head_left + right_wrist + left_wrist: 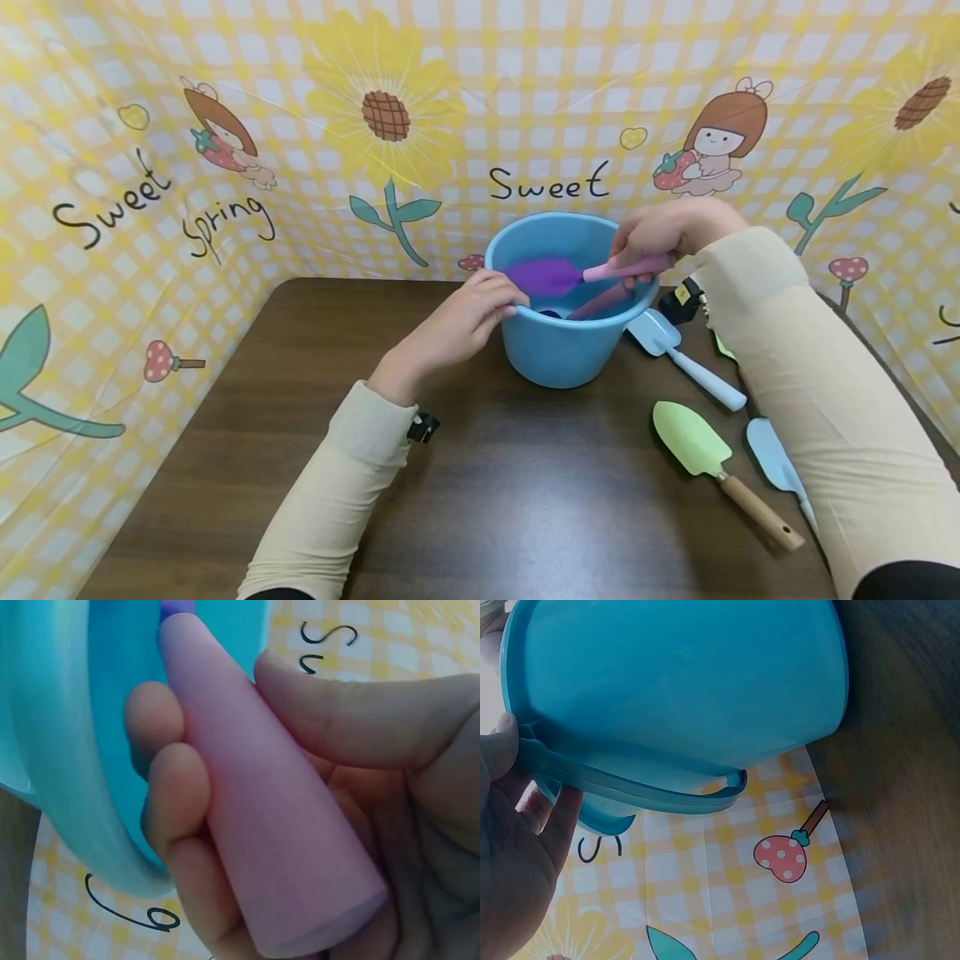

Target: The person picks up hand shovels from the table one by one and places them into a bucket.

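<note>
A blue bucket stands upright near the back of the table. My left hand grips its left rim, fingers over the edge; in the left wrist view the bucket's handle hangs down along the side by the fingers. A toy trowel with a purple blade and a pink handle lies in the grip of my right hand, fingers curled round the handle. Its blade reaches across inside the bucket's mouth, toward the left rim. Below it, inside the bucket, a second pink handle shows; its blade is mostly hidden.
To the bucket's right lies a light blue shovel. A green trowel with a wooden handle and another light blue trowel lie nearer, partly under the right sleeve. Another green piece peeks out there. A checkered cloth hangs behind the table.
</note>
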Tool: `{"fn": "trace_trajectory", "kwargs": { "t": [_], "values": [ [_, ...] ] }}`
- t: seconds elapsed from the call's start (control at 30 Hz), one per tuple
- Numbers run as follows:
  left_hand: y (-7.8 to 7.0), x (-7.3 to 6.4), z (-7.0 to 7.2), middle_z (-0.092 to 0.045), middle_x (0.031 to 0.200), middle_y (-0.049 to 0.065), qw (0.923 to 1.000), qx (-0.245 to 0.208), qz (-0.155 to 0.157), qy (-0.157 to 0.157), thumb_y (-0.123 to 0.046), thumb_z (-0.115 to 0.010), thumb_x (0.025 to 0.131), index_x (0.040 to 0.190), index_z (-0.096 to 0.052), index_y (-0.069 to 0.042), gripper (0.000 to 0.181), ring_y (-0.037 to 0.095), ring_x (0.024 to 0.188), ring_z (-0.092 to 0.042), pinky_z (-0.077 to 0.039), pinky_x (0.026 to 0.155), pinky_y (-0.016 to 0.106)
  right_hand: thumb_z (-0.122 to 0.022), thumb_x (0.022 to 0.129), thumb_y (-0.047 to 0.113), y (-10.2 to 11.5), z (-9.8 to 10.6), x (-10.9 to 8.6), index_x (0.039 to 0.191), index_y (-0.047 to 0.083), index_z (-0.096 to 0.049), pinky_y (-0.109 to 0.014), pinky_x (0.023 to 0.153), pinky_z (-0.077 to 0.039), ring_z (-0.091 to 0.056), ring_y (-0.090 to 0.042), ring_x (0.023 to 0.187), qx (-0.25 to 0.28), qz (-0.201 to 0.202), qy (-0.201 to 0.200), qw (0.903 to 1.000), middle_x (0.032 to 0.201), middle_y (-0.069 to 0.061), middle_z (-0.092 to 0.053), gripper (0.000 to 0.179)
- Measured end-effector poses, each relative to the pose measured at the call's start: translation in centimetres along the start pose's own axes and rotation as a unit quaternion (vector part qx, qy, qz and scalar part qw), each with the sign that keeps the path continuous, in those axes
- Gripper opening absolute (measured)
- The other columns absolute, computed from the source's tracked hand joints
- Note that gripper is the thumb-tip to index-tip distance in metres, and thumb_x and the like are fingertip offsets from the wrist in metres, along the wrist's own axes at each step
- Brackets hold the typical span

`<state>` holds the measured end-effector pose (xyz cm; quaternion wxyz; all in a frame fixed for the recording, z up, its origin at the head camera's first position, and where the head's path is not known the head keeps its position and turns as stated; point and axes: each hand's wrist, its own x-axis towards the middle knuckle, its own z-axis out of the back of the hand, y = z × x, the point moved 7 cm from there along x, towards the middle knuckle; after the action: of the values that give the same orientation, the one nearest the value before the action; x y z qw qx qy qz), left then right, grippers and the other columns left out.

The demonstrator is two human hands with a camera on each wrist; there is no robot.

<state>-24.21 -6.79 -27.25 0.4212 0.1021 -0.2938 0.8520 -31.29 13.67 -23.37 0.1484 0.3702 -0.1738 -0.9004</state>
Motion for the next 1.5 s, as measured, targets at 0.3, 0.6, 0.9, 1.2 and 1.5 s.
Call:
{"fn": "trace_trajectory", "kwargs": {
  "t": [0.3,0.6,0.9,1.2,1.5],
  "values": [
    [-0.1,0.0,-0.1,-0.068,0.112,0.006,1.0000,0.000,0.004,0.006,-0.009,-0.051,0.102,0.112,-0.068,-0.004,0.020,0.024,0.119,-0.051,-0.043,0.108,0.039,-0.051,0.102,0.020,1.3,-0.6,1.1,0.092,0.004,-0.069,-0.026,0.068,-0.047,-0.055,-0.011,0.063,-0.036,-0.033,0.041,0.9979,0.071,0.001,-0.064,0.027],
    [0.0,0.1,0.1,-0.068,0.114,0.006,1.0000,-0.001,0.004,0.009,-0.010,-0.051,0.103,0.113,-0.067,-0.004,0.020,0.024,0.120,-0.050,-0.043,0.108,0.039,-0.047,0.104,0.019,2.5,0.0,1.5,0.112,-0.002,-0.064,-0.022,0.066,-0.048,-0.059,-0.009,0.067,-0.030,-0.057,0.045,0.9969,0.080,-0.001,-0.069,0.028],
    [0.2,0.0,0.0,-0.068,0.113,0.006,0.9999,-0.004,0.010,0.014,-0.010,-0.052,0.102,0.113,-0.068,-0.004,0.020,0.024,0.119,-0.050,-0.043,0.108,0.039,-0.048,0.104,0.016,3.0,-0.2,2.5,0.108,-0.004,-0.066,-0.023,0.072,-0.051,-0.061,-0.007,0.066,-0.049,-0.075,0.062,0.9940,0.073,0.000,-0.066,0.027],
    [0.2,0.0,0.0,-0.068,0.113,0.005,0.9998,-0.004,0.012,0.013,-0.011,-0.051,0.103,0.113,-0.068,-0.005,0.021,0.023,0.119,-0.050,-0.043,0.108,0.038,-0.048,0.104,0.016,2.7,-0.4,3.9,0.113,-0.007,-0.063,-0.021,0.070,-0.054,-0.067,-0.007,0.065,0.002,-0.123,0.053,0.9910,0.077,-0.003,-0.072,0.029],
    [0.3,-0.1,-0.1,-0.068,0.114,0.004,0.9997,-0.011,0.018,0.015,-0.012,-0.051,0.103,0.113,-0.068,-0.006,0.021,0.022,0.119,-0.049,-0.043,0.109,0.038,-0.056,0.100,0.013,2.3,-0.2,3.5,0.118,-0.007,-0.060,-0.022,0.064,-0.059,-0.075,-0.013,0.070,0.071,-0.171,-0.018,0.9825,0.082,-0.005,-0.077,0.027]
  ]
}}
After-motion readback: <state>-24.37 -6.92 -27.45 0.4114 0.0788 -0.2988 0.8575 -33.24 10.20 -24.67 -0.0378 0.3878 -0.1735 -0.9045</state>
